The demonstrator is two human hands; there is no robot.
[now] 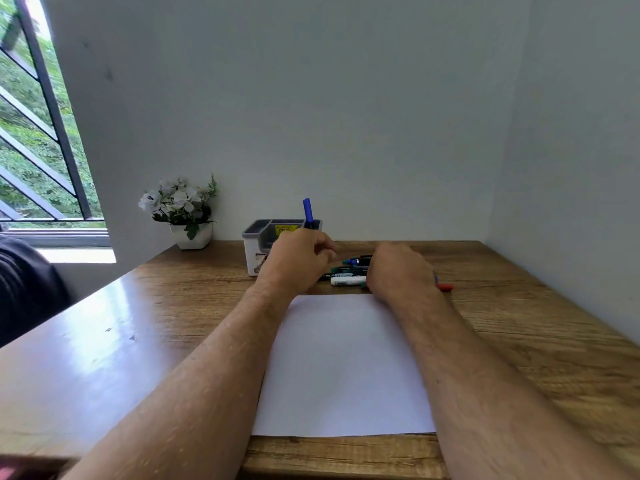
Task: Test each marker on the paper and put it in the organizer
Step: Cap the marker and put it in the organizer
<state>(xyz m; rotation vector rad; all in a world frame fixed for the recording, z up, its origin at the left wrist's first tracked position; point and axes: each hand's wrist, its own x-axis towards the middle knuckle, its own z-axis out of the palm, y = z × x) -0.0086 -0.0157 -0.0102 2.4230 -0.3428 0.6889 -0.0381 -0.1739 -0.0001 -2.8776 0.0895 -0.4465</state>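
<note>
Left hand (298, 259) loosely curled in front of the white plastic organizer with grey rim (258, 227), fingers bent toward the marker pile; nothing visibly gripped, though its palm side is hidden. Right hand (400, 270) rests knuckles-up on the loose heap of markers (349, 271), at about 12 o'clock from the blank white sheet of paper (343, 368); whether it has closed on one I cannot tell. One blue capped marker (307, 211) stands upright in the organizer's right compartment, likely already tested, though the paper looks unmarked. A red marker tip (446, 288) pokes out at 3 o'clock of the right hand. Pile sits between paper and organizer, so each move is short. Wooden counter (519, 323) carries everything; potted white flowers (183, 209) at 9 o'clock of the organizer
</note>
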